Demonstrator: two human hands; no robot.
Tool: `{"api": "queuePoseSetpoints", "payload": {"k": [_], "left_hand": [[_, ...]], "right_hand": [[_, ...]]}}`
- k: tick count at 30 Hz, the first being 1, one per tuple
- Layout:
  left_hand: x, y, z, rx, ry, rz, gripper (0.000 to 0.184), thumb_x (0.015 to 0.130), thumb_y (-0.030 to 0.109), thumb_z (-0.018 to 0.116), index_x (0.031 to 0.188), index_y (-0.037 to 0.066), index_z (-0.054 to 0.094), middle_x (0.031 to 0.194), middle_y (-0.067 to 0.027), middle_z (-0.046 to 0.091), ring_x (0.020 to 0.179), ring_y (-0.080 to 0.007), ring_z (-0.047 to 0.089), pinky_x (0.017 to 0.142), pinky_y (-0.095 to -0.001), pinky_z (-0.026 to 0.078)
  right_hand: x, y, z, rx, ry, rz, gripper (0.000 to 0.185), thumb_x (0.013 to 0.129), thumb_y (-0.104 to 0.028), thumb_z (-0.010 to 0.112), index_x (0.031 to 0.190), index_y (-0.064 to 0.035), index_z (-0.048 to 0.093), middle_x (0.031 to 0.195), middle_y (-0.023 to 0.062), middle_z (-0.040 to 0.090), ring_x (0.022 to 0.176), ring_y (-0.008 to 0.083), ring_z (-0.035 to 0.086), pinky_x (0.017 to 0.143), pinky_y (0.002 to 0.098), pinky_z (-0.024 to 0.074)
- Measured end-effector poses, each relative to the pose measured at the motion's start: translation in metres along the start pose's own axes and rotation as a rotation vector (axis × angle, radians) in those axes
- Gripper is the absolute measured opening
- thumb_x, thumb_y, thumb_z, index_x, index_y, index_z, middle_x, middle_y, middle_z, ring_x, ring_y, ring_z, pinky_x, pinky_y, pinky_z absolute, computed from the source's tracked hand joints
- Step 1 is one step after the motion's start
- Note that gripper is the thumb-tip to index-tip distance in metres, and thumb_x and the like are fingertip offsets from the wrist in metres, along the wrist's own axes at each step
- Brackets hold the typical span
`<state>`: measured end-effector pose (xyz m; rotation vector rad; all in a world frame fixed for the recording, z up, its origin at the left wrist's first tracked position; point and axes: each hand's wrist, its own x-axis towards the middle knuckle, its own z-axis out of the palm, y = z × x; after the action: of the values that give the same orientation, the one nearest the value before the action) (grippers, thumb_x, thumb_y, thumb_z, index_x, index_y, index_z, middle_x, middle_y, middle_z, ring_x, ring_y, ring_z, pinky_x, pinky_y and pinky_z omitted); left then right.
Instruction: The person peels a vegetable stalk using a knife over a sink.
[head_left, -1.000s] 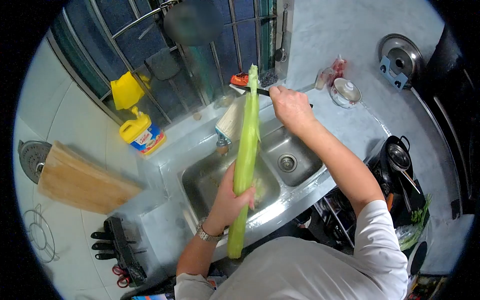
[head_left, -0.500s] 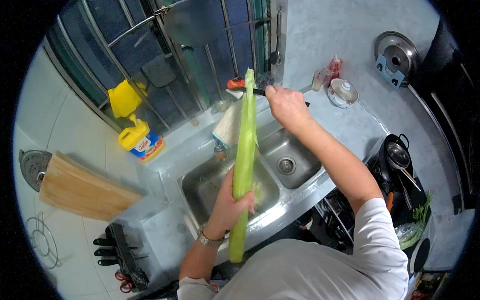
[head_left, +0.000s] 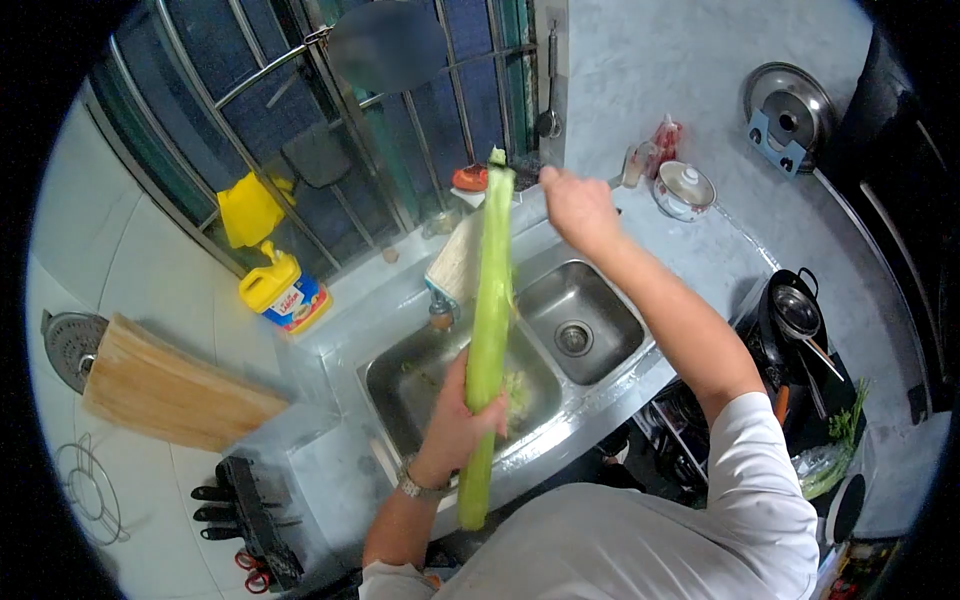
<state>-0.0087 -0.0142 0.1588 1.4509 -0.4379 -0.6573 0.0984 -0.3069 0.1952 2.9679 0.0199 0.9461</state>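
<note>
A long pale green celtuce stem (head_left: 487,330) stands slanted over the sink, its narrow tip pointing toward the window. My left hand (head_left: 465,415) is wrapped round its lower part. At the tip's right side is my right hand (head_left: 582,212), closed round the handle of a dark knife. Most of the knife is hidden by the fingers and blurred; a dark bit of its blade (head_left: 498,166) shows at the stem's tip. Green peelings (head_left: 516,392) lie in the left basin of the steel sink (head_left: 400,385).
A yellow jug (head_left: 284,290) stands left of the sink. A wooden chopping board (head_left: 180,390) and a black knife rack (head_left: 245,510) are at the left. To the right are a lidded pot (head_left: 685,190) and a wok (head_left: 775,310). A window with bars (head_left: 290,60) is behind.
My right hand has moved slightly up, bringing the knife from just below the tip to the very tip. My left hand keeps its hold on the celtuce stem.
</note>
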Motion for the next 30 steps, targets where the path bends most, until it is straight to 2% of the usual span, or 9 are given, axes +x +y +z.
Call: {"api": "queuePoseSetpoints", "payload": {"k": [2,6,9,11,12,14,23,26,30], "left_hand": [[-0.004,-0.006,0.002,-0.006,0.007,0.009,0.073,0.083,-0.004,0.058,0.148,0.009,0.028,0.095,-0.0056,0.055,0.067,-0.0125,0.057,0.057,-0.028,0.053],[-0.001,-0.016,-0.001,-0.002,-0.005,0.008,0.077,0.083,-0.006,0.058,0.15,0.01,0.024,0.096,-0.006,0.055,0.069,-0.0123,0.058,0.057,-0.0275,0.052],[0.001,-0.024,-0.003,0.002,0.039,0.022,0.078,0.083,-0.006,0.059,0.151,0.01,0.024,0.097,-0.0064,0.056,0.069,-0.0123,0.058,0.057,-0.0275,0.052],[0.003,-0.038,-0.009,0.037,0.08,0.043,0.078,0.083,-0.006,0.059,0.151,0.011,0.024,0.097,-0.0064,0.056,0.069,-0.0124,0.057,0.058,-0.0278,0.052],[0.001,-0.043,-0.011,0.073,0.117,0.067,0.079,0.083,-0.005,0.059,0.151,0.011,0.023,0.097,-0.0064,0.056,0.069,-0.0125,0.057,0.058,-0.028,0.052],[0.0,-0.043,-0.013,0.085,0.146,0.074,0.079,0.083,-0.005,0.059,0.151,0.011,0.023,0.097,-0.0064,0.056,0.07,-0.0128,0.057,0.059,-0.0283,0.052],[-0.006,-0.049,-0.025,0.004,0.233,0.115,0.077,0.082,-0.003,0.06,0.15,0.01,0.024,0.099,-0.0069,0.056,0.075,-0.0139,0.058,0.061,-0.0294,0.054],[-0.008,-0.054,-0.033,-0.066,0.22,0.136,0.075,0.082,-0.002,0.061,0.148,0.009,0.026,0.1,-0.0071,0.056,0.075,-0.0144,0.059,0.062,-0.0296,0.054],[-0.015,-0.049,-0.041,-0.159,0.259,0.137,0.068,0.082,0.004,0.062,0.142,0.009,0.031,0.099,-0.0074,0.057,0.073,-0.0155,0.059,0.061,-0.031,0.054]], "right_hand": [[0.005,0.016,-0.001,0.008,-0.019,0.116,0.006,0.087,-0.009,0.053,0.088,-0.0034,0.054,0.083,0.0166,0.067,0.076,0.0364,0.068,0.063,0.0485,0.0531],[0.002,0.021,0.014,0.089,-0.046,0.087,0.013,0.088,-0.014,0.053,0.09,-0.0023,0.058,0.083,0.022,0.068,0.074,0.0399,0.066,0.063,0.0504,0.0527],[-0.003,0.009,0.032,0.44,0.054,0.133,0.024,0.095,-0.024,0.054,0.093,-0.0008,0.059,0.078,0.0187,0.068,0.066,0.0319,0.066,0.059,0.0449,0.0512],[-0.012,-0.017,0.019,1.188,-0.21,0.489,0.036,0.098,-0.037,0.054,0.097,-0.0014,0.06,0.076,0.0092,0.066,0.06,0.0179,0.061,0.054,0.0342,0.0467],[-0.017,-0.03,0.014,1.194,-0.224,0.481,0.036,0.098,-0.037,0.054,0.097,-0.0014,0.06,0.076,0.0092,0.066,0.06,0.0179,0.061,0.054,0.0342,0.0467],[-0.033,-0.054,0.007,1.494,-0.259,0.613,0.036,0.097,-0.04,0.056,0.099,-0.0044,0.06,0.078,0.0007,0.063,0.059,0.0074,0.053,0.051,0.0244,0.0403],[-0.044,-0.112,-0.005,1.708,-0.414,0.526,0.032,0.092,-0.027,0.067,0.114,-0.0043,0.061,0.081,-0.0035,0.059,0.058,0.0049,0.049,0.05,0.0213,0.0363],[-0.043,-0.117,0.0,1.748,-0.584,0.498,0.03,0.094,-0.024,0.065,0.115,-0.0033,0.062,0.081,-0.0026,0.061,0.057,0.0047,0.049,0.049,0.0213,0.0364],[-0.048,-0.131,0.01,1.735,-0.581,0.471,0.026,0.096,-0.021,0.061,0.113,-0.0018,0.063,0.084,-0.0004,0.065,0.056,0.0046,0.049,0.05,0.0211,0.0378]]}}
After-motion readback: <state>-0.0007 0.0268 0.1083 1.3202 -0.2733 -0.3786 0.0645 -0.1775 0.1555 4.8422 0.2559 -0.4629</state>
